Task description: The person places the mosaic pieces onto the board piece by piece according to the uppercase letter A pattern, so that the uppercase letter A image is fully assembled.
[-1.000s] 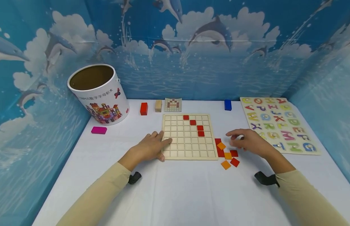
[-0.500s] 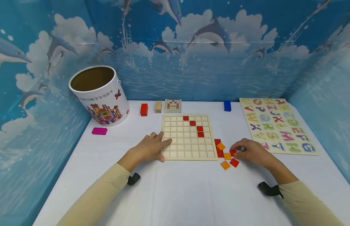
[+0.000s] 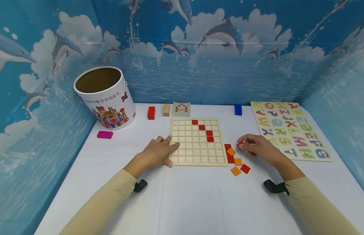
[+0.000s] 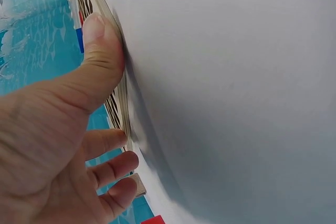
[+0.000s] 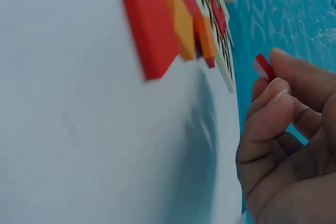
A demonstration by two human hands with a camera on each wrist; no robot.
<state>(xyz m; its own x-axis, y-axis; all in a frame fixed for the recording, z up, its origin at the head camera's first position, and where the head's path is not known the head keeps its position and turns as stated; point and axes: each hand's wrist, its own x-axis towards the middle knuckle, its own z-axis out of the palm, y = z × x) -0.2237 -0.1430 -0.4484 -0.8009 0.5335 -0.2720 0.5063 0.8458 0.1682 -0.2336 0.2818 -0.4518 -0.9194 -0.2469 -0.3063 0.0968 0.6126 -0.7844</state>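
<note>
My right hand (image 3: 257,147) pinches a small red square tile (image 5: 265,68) between thumb and fingers, raised above the table to the right of the loose tiles. Below it lie several orange tiles (image 3: 236,171) and red tiles (image 3: 245,168), some against the board's right edge. The wooden grid board (image 3: 186,153) lies flat, with several red tiles (image 3: 210,133) set in a slanting line at its upper right. My left hand (image 3: 155,152) rests at the board's left edge, index finger stretched onto the grid. In the left wrist view the thumb (image 4: 102,51) presses the board's side.
Behind the board lie a pattern card (image 3: 181,109), a plain wood block (image 3: 166,110), a red block (image 3: 151,113) and a blue block (image 3: 238,110). A white bucket (image 3: 111,101) and magenta block (image 3: 104,134) stand left; an alphabet board (image 3: 290,130) lies right.
My right hand came down to the loose tiles, took a red tile from the right of the pile and lifted it. The left hand stays at the board's edge.
</note>
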